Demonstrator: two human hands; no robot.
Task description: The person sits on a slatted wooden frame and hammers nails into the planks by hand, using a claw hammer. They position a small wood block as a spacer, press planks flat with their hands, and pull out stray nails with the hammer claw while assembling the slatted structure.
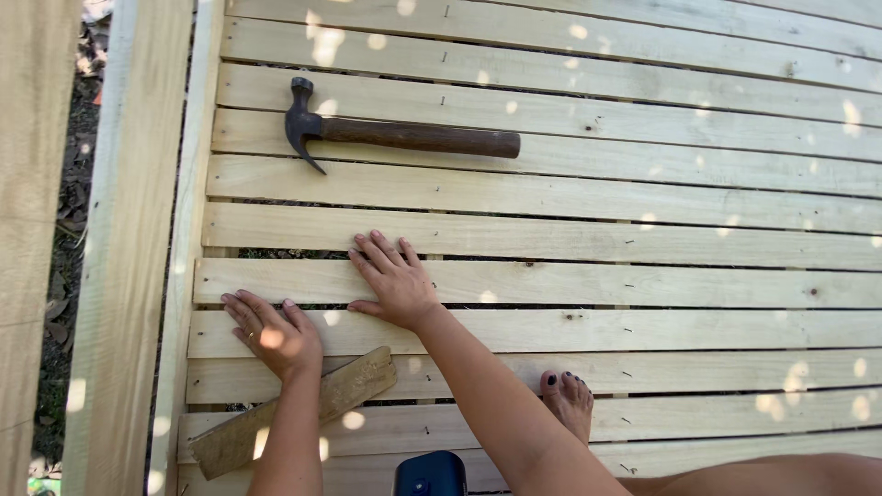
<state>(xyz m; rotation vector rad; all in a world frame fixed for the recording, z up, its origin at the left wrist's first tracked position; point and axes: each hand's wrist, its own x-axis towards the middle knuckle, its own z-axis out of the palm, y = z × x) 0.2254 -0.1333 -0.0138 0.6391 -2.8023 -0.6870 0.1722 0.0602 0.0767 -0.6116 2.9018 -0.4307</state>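
My left hand [274,332] lies flat, fingers spread, on a pale wooden slat [643,287] near the slatted panel's left end. Just right of it, my right hand [393,279] presses flat on the same slat, its fingertips reaching the slat above. Neither hand holds anything. A claw hammer [395,133] with a dark head and brown wooden handle rests apart on slats farther up. A short darker scrap of wood [349,390] lies at an angle below my left wrist.
The slats are nailed side by side with narrow gaps. A long pale side rail [129,257] runs along the left, with leafy ground [69,211] beyond. My bare foot [568,400] rests on a lower slat. A dark blue object [430,474] sits at the bottom edge.
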